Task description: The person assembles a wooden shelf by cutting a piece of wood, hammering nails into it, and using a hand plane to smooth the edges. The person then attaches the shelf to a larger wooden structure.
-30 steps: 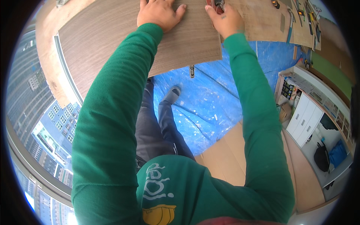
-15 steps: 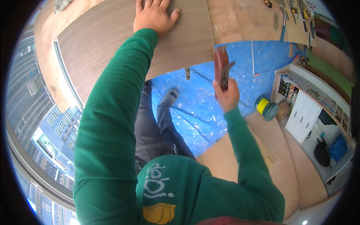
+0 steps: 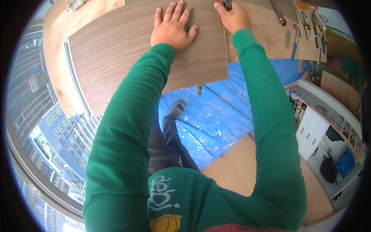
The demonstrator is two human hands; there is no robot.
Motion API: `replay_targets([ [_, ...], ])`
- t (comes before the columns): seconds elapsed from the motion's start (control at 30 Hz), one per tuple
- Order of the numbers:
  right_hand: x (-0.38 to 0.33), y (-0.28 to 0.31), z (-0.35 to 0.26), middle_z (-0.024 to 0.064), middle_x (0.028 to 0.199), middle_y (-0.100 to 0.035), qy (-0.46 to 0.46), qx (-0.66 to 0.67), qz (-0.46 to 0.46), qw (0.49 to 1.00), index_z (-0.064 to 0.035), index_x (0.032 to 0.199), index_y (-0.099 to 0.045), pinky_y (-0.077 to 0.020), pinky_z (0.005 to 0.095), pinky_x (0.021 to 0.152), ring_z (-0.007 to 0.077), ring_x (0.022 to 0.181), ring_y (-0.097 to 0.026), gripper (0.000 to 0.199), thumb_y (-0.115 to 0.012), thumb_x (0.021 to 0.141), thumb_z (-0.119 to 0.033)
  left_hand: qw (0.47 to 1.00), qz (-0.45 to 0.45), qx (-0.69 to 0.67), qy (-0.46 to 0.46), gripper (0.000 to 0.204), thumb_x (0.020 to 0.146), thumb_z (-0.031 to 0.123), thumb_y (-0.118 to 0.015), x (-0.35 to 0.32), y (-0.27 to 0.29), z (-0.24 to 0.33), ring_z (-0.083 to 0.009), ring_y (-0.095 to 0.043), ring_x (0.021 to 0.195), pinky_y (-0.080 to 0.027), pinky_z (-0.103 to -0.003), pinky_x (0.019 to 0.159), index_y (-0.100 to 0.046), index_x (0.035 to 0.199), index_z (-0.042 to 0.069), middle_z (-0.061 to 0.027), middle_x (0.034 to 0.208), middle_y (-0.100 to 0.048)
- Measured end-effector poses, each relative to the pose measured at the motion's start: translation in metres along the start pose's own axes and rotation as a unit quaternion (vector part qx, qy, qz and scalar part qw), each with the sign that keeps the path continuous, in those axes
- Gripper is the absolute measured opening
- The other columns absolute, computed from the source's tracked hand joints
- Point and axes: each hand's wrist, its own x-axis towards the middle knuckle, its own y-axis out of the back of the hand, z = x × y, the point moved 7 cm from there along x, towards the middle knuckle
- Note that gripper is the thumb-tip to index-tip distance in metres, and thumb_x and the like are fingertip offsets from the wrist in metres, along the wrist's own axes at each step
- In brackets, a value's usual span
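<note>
My left hand lies flat, fingers spread, on a brown wood-grain panel. My right hand is closed around a reddish-brown hand plane, at the panel's right edge near the top of the view. Most of the plane is hidden by my fingers and cut off by the frame; only its reddish side and a dark metal part show. From the panel's near edge a small metal hinge sticks out.
The panel rests on a plywood worktop. A blue-handled hammer, a black-and-orange tool and other hand tools lie to the right. Blue sheeting and brown board cover the floor. A white drawer unit stands right; a window is left.
My right hand has carried the hand plane up and forward, from beyond the panel's near right corner to its right edge. My left hand still presses flat on the panel.
</note>
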Motion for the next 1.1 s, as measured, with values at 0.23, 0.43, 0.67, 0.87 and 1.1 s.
replay_targets([
  [0.23,0.071,-0.002,-0.040,0.0240,0.115,-0.073,0.026,-0.053,0.041,0.997,-0.0052,0.124,-0.069,-0.0538,0.0494,0.095,0.0417,0.110,-0.069,0.054,-0.071,0.089,-0.046,0.999,0.002,-0.053,-0.003,0.065,0.101,0.053,-0.050,-0.002,0.003,-0.002,-0.0253,-0.026,0.157,-0.012,-0.053,0.130,-0.044,0.157,0.019,-0.0062,0.167,-0.035],
  [0.43,0.052,-0.006,-0.037,0.0248,0.121,-0.071,0.083,-0.116,0.089,0.986,-0.0016,0.123,-0.069,-0.0537,0.0493,0.096,0.0420,0.111,-0.068,0.057,-0.069,0.089,-0.048,0.995,-0.014,-0.097,0.003,0.067,0.101,0.046,-0.047,-0.002,0.011,-0.004,-0.0290,-0.025,0.157,-0.011,-0.053,0.130,-0.042,0.157,0.009,-0.0135,0.168,-0.032],
  [0.67,0.041,0.001,-0.026,0.0251,0.117,-0.071,0.021,-0.089,0.070,0.993,-0.0010,0.117,-0.070,-0.0539,0.0493,0.094,0.0435,0.109,-0.068,0.055,-0.069,0.089,-0.048,0.994,-0.013,-0.105,-0.008,0.068,0.100,0.047,-0.049,0.000,0.010,0.000,-0.0289,-0.025,0.157,-0.011,-0.053,0.129,-0.044,0.156,0.009,-0.0137,0.168,-0.034],
  [0.87,-0.009,0.003,-0.013,0.0263,0.113,-0.072,0.021,-0.105,0.053,0.993,-0.0018,0.115,-0.071,-0.0543,0.0494,0.092,0.0433,0.108,-0.068,0.052,-0.072,0.087,-0.045,0.996,-0.004,-0.094,-0.001,0.069,0.099,0.049,-0.049,-0.002,0.006,-0.001,-0.0285,-0.025,0.157,-0.012,-0.052,0.129,-0.044,0.156,0.009,-0.0132,0.168,-0.033],
  [1.1,-0.094,-0.011,0.050,0.0165,0.099,-0.069,0.079,-0.078,0.066,0.992,-0.0039,0.103,-0.067,-0.0542,0.0494,0.080,0.0382,0.093,-0.067,0.050,-0.073,0.087,-0.051,0.997,-0.011,-0.078,0.002,0.069,0.100,0.049,-0.049,-0.001,0.006,0.000,-0.0269,-0.023,0.158,-0.010,-0.051,0.130,-0.043,0.157,0.011,-0.0122,0.169,-0.031],
])
